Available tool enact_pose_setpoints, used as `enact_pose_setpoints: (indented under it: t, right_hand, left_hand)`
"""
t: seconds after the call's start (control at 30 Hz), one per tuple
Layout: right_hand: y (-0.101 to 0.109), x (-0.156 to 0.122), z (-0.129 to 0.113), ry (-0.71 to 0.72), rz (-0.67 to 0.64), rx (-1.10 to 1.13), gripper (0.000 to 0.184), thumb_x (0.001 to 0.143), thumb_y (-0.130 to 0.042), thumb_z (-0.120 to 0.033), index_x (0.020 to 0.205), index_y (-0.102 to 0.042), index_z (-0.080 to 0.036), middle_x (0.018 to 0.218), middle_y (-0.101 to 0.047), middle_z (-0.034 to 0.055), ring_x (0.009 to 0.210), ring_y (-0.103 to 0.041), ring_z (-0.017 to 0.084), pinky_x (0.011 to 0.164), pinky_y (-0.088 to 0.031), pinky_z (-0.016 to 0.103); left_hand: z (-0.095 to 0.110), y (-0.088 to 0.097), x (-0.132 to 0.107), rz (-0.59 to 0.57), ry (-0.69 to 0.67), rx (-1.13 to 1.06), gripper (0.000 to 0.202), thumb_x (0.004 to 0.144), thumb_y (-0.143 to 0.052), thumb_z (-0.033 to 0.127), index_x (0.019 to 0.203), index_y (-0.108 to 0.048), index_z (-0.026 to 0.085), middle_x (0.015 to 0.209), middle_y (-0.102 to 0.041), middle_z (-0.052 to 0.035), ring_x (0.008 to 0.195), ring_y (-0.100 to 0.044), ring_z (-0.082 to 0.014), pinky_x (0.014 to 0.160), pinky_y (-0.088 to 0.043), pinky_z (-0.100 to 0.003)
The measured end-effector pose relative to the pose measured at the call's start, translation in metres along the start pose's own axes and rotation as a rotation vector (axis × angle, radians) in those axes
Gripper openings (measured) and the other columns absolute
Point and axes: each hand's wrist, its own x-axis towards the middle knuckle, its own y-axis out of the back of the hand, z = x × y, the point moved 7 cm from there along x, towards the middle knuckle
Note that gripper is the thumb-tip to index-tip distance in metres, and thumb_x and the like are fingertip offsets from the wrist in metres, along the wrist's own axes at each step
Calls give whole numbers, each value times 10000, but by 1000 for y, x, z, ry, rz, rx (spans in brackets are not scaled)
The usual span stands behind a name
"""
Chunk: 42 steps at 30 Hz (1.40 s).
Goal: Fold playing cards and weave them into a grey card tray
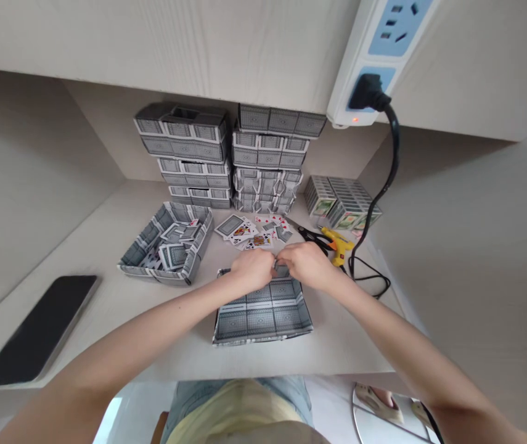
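In front of me on the desk lies an open, shallow box made of grey-backed playing cards (260, 311). My left hand (254, 269) is closed on its far wall, thumb and fingers pinched at the rim. Close beside it, my right hand (306, 264) also pinches that rim, fingers bent over a card there. My fingers partly hide the far wall. Just beyond my hands are scattered playing cards (257, 240), some face up. A yellow glue gun (338, 245) and black-handled scissors (312, 235) lie to the right of my right hand.
A card box with loose cards (129, 264) sits at left, near a black phone (36, 330). Stacked card boxes (270, 145) stand at the back beside packs of cards (349, 200). A black cable (395, 148) hangs from the power strip (365, 58) overhead, under a low panel.
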Motion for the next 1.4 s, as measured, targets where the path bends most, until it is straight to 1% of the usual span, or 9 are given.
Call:
enact_pose_setpoints:
  t: [0.43, 0.6, 0.77, 0.9, 0.97, 1.03, 1.17, 1.3, 1.4]
  right_hand:
    - [1, 6, -13, 70, -121, -132, 183, 689, -441, -130, 694, -623, -111, 730, -642, 116, 704, -568, 197, 577, -319, 266]
    - [0, 4, -8, 18, -74, -76, 178, 706, -459, -127, 714, -636, -128, 738, -647, 100, 729, -574, 193, 607, -345, 266]
    - [17, -8, 6, -43, 270, 208, 188, 771, -479, -208, 878, -633, -193, 874, -638, 51, 843, -551, 168, 721, -390, 267]
    - [33, -30, 28, -298, 633, 442, 205, 770, -485, -293, 826, -646, -180, 855, -629, 77, 840, -547, 200, 772, -411, 336]
    - [16, -27, 32, -411, 505, 697, 246, 755, -494, -361, 741, -652, -173, 734, -636, 71, 704, -572, 191, 684, -455, 340]
    - [-13, -18, 24, -501, 225, 1061, 329, 731, -497, -446, 700, -642, -153, 662, -631, 80, 613, -580, 180, 570, -489, 319]
    - [-49, -1, -7, -640, -83, 1479, 365, 681, -543, -488, 750, -593, -133, 744, -617, 98, 676, -586, 188, 514, -514, 314]
    - [-49, 13, -26, -607, -130, 1585, 188, 669, -608, -310, 699, -539, -138, 705, -592, 54, 638, -567, 149, 543, -520, 307]
    - [-34, 12, -27, -559, -63, 1707, 73, 683, -564, -200, 678, -525, -139, 648, -574, 20, 575, -553, 120, 553, -512, 300]
  left_hand:
    - [1, 0, -1, 72, -21, -22, 280, 693, -502, 366, 800, -651, 155, 793, -639, -142, 782, -596, -271, 617, -456, -331]
    - [2, 0, 0, 77, -75, -52, 262, 687, -515, 349, 792, -647, 149, 797, -640, -145, 780, -595, -265, 643, -443, -326]
    - [-10, 6, 5, 86, -69, -256, 267, 757, -412, 294, 789, -635, 150, 832, -644, -144, 825, -585, -244, 712, -415, -320]
    - [-31, 13, -2, 90, 38, -591, 250, 699, -423, 164, 865, -608, 136, 951, -618, -130, 910, -543, -236, 781, -385, -325]
    - [-31, 12, -11, 3, -28, -927, 280, 664, -457, 165, 913, -585, 160, 968, -613, -76, 905, -535, -209, 777, -392, -304]
    - [-28, 2, -23, -186, -23, -1282, 254, 669, -461, 214, 882, -581, 147, 882, -627, -53, 817, -553, -190, 734, -412, -300]
    - [-18, -9, -43, -342, 46, -1775, 292, 698, -412, 268, 891, -572, 118, 849, -623, -54, 775, -551, -166, 741, -412, -307]
    - [-19, -6, -51, -205, 59, -1944, 327, 723, -379, 265, 944, -568, 117, 949, -608, -77, 908, -527, -195, 812, -385, -344]
    - [-29, 4, -54, -19, -32, -1876, 359, 767, -378, 351, 951, -585, 124, 1092, -556, -89, 1066, -447, -214, 926, -308, -354]
